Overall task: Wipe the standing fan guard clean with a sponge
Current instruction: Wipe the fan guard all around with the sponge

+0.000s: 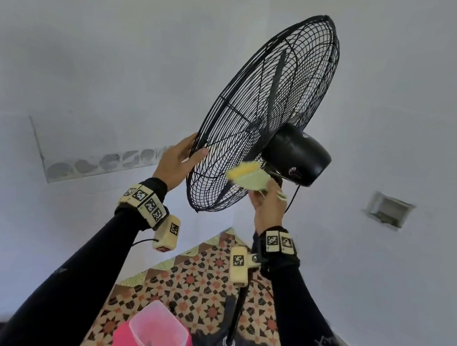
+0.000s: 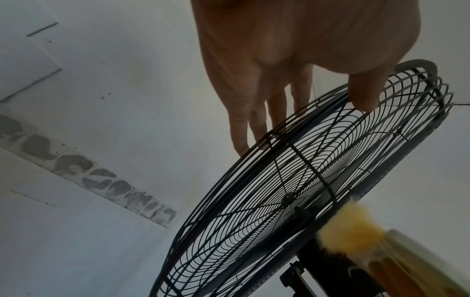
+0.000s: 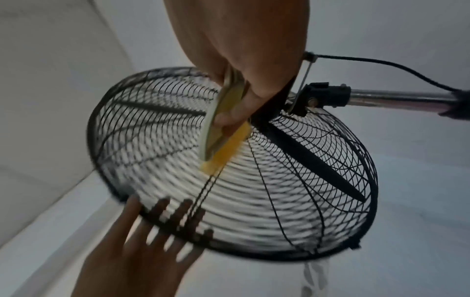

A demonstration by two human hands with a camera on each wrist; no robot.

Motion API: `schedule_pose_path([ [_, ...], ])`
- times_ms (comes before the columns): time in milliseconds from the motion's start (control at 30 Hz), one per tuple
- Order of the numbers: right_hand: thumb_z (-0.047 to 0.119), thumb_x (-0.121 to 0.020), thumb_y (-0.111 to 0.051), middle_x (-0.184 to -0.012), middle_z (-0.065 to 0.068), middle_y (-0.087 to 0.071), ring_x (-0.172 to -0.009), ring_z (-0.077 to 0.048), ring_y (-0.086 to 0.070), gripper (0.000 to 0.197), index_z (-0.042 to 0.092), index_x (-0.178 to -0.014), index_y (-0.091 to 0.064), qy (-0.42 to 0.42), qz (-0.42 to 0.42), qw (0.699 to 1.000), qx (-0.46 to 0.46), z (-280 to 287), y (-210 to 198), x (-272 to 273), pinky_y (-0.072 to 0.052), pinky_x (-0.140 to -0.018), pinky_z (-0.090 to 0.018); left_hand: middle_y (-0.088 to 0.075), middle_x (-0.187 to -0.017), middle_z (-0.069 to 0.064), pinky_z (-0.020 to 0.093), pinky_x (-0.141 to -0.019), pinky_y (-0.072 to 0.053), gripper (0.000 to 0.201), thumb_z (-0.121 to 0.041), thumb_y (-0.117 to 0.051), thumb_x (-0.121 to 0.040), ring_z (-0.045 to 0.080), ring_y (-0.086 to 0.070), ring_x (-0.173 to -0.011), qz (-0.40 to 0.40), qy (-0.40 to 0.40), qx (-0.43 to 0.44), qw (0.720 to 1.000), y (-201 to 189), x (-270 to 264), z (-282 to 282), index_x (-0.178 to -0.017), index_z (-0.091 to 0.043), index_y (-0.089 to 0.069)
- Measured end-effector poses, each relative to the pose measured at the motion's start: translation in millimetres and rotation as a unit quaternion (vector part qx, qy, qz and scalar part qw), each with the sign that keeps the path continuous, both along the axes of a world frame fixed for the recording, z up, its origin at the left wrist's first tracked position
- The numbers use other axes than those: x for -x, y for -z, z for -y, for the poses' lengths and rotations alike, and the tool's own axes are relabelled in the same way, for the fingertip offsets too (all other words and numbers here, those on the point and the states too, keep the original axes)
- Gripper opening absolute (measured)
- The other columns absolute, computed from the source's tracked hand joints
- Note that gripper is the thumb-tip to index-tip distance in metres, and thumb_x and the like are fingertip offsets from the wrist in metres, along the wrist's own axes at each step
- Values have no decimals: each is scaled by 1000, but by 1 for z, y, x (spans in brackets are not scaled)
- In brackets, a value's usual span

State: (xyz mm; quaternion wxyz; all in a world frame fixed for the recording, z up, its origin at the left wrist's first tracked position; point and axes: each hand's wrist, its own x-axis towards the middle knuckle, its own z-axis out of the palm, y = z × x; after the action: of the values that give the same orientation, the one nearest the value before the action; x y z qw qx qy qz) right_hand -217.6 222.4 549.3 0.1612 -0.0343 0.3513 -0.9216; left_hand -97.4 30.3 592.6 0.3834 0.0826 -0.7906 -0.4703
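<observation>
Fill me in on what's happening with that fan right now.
A person is cleaning a black standing fan. The left hand steadies the fan guard at its lower rim, fingers spread straight against the front wires. The right hand grips a yellow-and-green sponge and presses it on the rear of the guard, just below the motor housing. The sponge looks blurred. A clear plastic container stands below, near the fan's base.
</observation>
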Motion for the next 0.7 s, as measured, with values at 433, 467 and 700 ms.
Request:
schedule_pose_path([
  [433,17,-107,-51,-135,-11,-60,-110,-24,-69,32,16,-139,-56,-4,-24,999,33,8,18,-47,-60,-74,-25,-65,-132,-13,13,-102,-46,51,-33,-66,-100,-7,-59,-121,-29,1,19,999,5,0,1,-148,-20,-52],
  [467,16,-107,-51,-134,-11,-61,-112,-25,-68,31,18,-137,-58,-15,-43,999,21,10,21,-52,-60,-75,-26,-64,-130,-15,11,-100,-45,51,-33,-66,-100,-11,-59,-119,-27,-2,22,999,5,-1,2,-148,-20,-52],
  [700,12,-104,-52,-133,-16,-62,-116,-29,-65,25,21,-125,-64,36,-59,998,-1,8,23,-59,-60,-74,-27,-64,-138,-7,37,-112,-47,63,-52,-66,-95,4,-59,-128,-5,9,30,999,6,0,5,-149,-23,-49],
])
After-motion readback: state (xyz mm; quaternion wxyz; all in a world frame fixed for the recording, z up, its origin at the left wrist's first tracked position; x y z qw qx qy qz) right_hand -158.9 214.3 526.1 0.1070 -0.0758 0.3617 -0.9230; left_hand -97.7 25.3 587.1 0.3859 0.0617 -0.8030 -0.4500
